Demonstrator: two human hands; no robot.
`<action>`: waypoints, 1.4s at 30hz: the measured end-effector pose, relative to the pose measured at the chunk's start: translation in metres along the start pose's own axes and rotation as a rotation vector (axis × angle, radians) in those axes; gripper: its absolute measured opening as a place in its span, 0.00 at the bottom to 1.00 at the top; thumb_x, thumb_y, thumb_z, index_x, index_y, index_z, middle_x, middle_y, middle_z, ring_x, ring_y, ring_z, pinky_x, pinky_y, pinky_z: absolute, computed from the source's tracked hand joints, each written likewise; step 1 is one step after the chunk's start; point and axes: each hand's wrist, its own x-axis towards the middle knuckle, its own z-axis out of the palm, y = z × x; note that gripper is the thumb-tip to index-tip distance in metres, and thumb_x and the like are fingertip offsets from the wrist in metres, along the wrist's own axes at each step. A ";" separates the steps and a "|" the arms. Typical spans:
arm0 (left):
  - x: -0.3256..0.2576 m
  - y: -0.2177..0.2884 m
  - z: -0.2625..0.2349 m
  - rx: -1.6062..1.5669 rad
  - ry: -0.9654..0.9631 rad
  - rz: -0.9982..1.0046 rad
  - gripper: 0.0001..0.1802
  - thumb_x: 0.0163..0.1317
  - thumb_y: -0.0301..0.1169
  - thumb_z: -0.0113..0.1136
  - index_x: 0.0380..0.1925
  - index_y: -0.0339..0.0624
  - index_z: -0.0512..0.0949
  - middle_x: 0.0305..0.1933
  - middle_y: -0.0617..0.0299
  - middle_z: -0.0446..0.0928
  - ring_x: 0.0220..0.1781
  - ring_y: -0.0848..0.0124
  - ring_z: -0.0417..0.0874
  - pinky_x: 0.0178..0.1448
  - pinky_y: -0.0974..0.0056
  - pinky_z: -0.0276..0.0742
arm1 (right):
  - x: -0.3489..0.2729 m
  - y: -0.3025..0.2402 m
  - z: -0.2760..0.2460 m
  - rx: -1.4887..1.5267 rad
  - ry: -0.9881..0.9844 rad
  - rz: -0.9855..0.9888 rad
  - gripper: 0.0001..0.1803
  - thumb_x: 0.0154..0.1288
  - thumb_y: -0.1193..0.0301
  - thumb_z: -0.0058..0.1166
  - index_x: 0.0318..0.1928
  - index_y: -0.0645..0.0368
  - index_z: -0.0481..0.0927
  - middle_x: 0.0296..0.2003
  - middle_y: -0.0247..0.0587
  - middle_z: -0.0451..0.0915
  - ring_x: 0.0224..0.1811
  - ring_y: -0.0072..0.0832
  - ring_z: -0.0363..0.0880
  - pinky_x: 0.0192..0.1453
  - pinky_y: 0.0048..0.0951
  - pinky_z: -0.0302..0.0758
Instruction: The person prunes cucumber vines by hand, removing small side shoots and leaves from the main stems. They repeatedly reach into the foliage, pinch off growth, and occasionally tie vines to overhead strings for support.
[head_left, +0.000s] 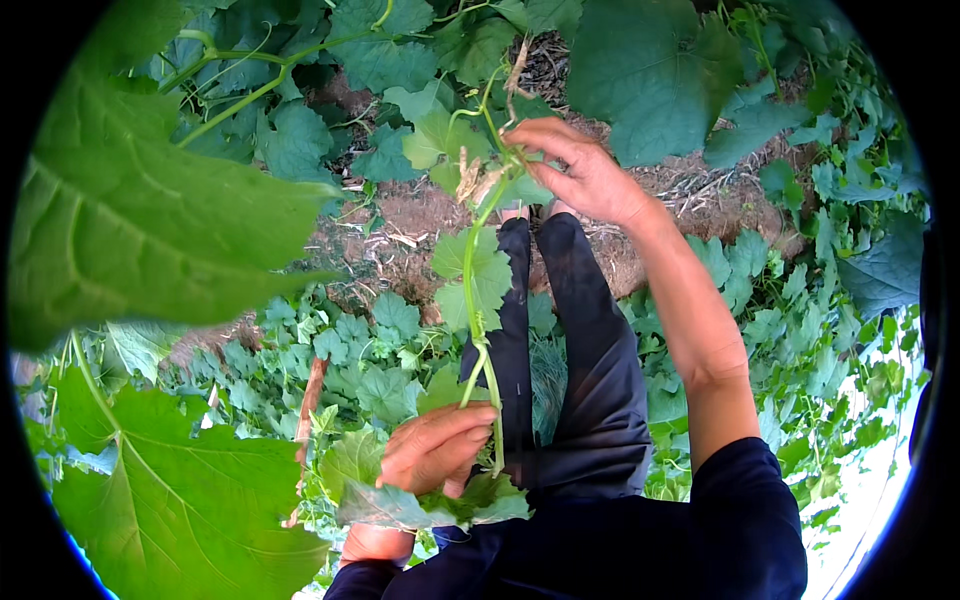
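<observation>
A green leafy vine [470, 265] runs up and down in front of my body, with lobed leaves and curling tendrils along it. My left hand [438, 447] is closed round its lower part, where the stem forks; a large leaf partly covers that wrist. Higher up, my right hand [580, 170] pinches the stem near its upper end, thumb and fingers close together. Shrivelled brown bits [468, 175] hang beside the right fingertips, and a dry tan strand [517, 75] rises above them. The exact contact of the right fingertips is hard to make out.
Big leaves [150, 210] hang very close on the left, and another broad leaf [190, 490] fills the lower left. A thick stem [250, 95] crosses the upper left. A brown wooden stake [310, 400] stands among low foliage. Bare soil with straw [690, 185] lies between the plant rows.
</observation>
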 end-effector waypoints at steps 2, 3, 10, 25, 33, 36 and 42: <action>-0.005 0.008 0.000 -0.105 0.042 -0.174 0.15 0.63 0.20 0.58 0.50 0.33 0.79 0.17 0.64 0.72 0.16 0.76 0.70 0.35 0.68 0.74 | -0.002 -0.006 -0.003 0.071 -0.094 -0.031 0.21 0.65 0.76 0.53 0.59 0.56 0.77 0.54 0.46 0.76 0.54 0.39 0.78 0.61 0.35 0.73; -0.006 0.012 0.001 -0.137 0.060 -0.217 0.15 0.63 0.20 0.58 0.50 0.35 0.80 0.16 0.65 0.71 0.15 0.76 0.69 0.32 0.68 0.72 | -0.001 -0.003 -0.004 0.060 -0.112 -0.025 0.18 0.66 0.76 0.53 0.57 0.57 0.78 0.53 0.45 0.77 0.54 0.40 0.78 0.59 0.36 0.74; -0.002 0.016 -0.002 -0.055 0.046 -0.187 0.15 0.63 0.21 0.57 0.50 0.33 0.79 0.16 0.65 0.71 0.14 0.77 0.67 0.34 0.70 0.73 | 0.012 0.000 -0.003 -0.085 -0.063 -0.163 0.16 0.63 0.75 0.59 0.52 0.57 0.81 0.48 0.44 0.79 0.50 0.41 0.79 0.52 0.36 0.78; 0.001 -0.020 0.014 -0.067 0.199 0.280 0.16 0.65 0.25 0.55 0.51 0.31 0.78 0.26 0.60 0.76 0.17 0.79 0.63 0.23 0.75 0.57 | 0.006 0.004 0.002 -0.217 0.017 -0.300 0.15 0.60 0.82 0.57 0.48 0.63 0.80 0.46 0.48 0.80 0.45 0.45 0.80 0.50 0.37 0.78; 0.010 -0.029 0.027 0.340 0.064 0.578 0.16 0.64 0.22 0.55 0.53 0.33 0.74 0.56 0.49 0.77 0.56 0.64 0.80 0.57 0.64 0.77 | -0.069 -0.133 -0.016 0.149 0.013 0.211 0.23 0.63 0.72 0.58 0.59 0.59 0.73 0.45 0.49 0.79 0.44 0.39 0.81 0.47 0.35 0.80; 0.008 -0.021 0.030 0.047 -0.096 0.360 0.22 0.70 0.33 0.52 0.59 0.29 0.72 0.60 0.52 0.76 0.60 0.67 0.77 0.64 0.65 0.73 | -0.085 -0.158 -0.016 0.457 -0.144 0.293 0.22 0.66 0.70 0.57 0.60 0.59 0.74 0.40 0.42 0.81 0.35 0.29 0.81 0.42 0.30 0.79; 0.006 -0.013 0.038 -0.199 -0.083 0.104 0.18 0.64 0.30 0.56 0.54 0.40 0.77 0.59 0.53 0.76 0.62 0.63 0.75 0.63 0.62 0.73 | -0.080 -0.124 -0.011 0.239 -0.141 -0.111 0.15 0.66 0.72 0.58 0.53 0.59 0.81 0.42 0.43 0.83 0.40 0.35 0.82 0.43 0.32 0.77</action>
